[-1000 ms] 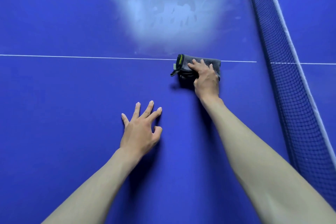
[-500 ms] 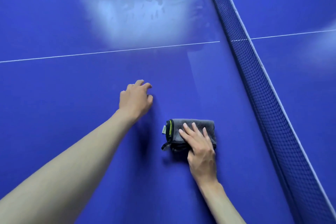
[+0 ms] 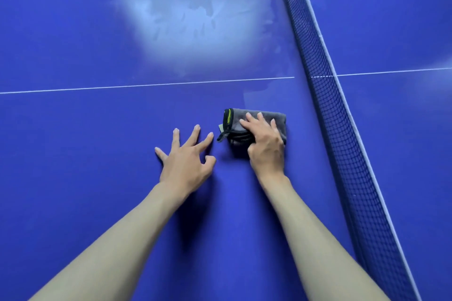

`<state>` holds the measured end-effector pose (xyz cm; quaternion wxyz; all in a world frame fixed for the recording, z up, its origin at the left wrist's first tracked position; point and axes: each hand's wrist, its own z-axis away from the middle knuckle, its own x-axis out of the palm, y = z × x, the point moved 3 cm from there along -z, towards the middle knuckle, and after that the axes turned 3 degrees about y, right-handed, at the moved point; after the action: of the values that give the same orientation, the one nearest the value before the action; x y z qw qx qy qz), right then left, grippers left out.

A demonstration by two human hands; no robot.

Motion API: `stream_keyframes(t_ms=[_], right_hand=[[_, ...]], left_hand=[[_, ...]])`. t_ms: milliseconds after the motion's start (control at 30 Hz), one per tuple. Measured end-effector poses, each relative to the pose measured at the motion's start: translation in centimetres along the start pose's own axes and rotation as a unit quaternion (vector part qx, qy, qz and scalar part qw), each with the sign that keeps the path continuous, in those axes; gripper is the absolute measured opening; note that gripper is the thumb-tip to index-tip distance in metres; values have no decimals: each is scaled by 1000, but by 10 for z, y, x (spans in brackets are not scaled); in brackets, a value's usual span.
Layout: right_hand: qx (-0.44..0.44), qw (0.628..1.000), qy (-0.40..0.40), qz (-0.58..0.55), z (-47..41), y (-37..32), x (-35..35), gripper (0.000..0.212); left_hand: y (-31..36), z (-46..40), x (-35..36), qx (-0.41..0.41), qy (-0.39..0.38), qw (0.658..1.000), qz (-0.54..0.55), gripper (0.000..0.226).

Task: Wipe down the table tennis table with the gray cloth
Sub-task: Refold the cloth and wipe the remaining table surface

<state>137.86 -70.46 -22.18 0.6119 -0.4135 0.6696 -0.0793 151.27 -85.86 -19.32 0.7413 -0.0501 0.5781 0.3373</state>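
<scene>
The folded gray cloth, with a black and green edge on its left side, lies flat on the blue table tennis table just short of the white centre line. My right hand presses down on the cloth, fingers spread over its top and thumb curled at its near edge. My left hand rests on the bare table just left of the cloth, fingers spread, holding nothing.
The dark net runs diagonally from top centre to bottom right, close to the cloth's right end. The white centre line crosses the table beyond the hands. A pale glare patch with smear marks lies on the far surface.
My right hand has pushed the cloth away from me, back towards the centre line, after pulling it near. My left hand has spread flat beside the cloth.
</scene>
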Motion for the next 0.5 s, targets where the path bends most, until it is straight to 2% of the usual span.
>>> stream_keyframes(t_ms=[233, 500], right_hand=[[0, 998, -58, -20, -118, 13, 12, 82], [-15, 997, -78, -23, -86, 18, 2, 86]], left_hand=[[2, 2, -1, -16, 2, 1000, -5, 66], [6, -1, -11, -20, -4, 1000, -19, 59]])
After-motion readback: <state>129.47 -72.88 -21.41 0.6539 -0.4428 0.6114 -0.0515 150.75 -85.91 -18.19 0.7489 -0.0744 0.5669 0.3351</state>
